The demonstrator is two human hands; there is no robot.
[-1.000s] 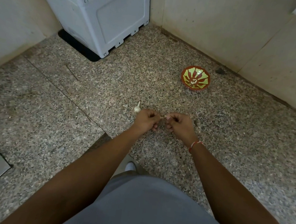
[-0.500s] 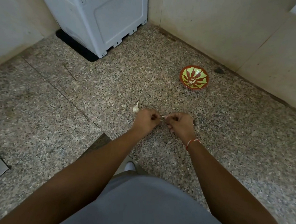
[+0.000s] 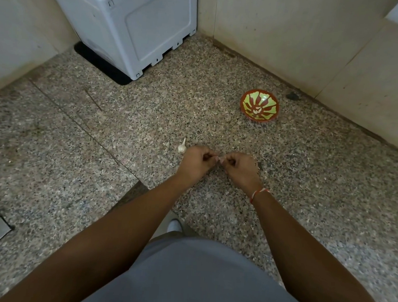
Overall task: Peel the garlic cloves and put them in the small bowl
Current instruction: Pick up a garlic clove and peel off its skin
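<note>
garlic clove (image 3: 219,158) pinched between left hand (image 3: 198,161) and right hand (image 3: 240,166)

left hand (image 3: 198,160), right hand (image 3: 240,165) pinching garlic clove (image 3: 220,158)

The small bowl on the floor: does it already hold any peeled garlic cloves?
Yes, the small bowl has a few pale garlic cloves lying at its bottom, on the red and green pattern.

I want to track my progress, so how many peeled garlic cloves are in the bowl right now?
2, it seems: pale pieces lying together at the bottom of the bowl, near. They are small, so more may be hidden.
</note>
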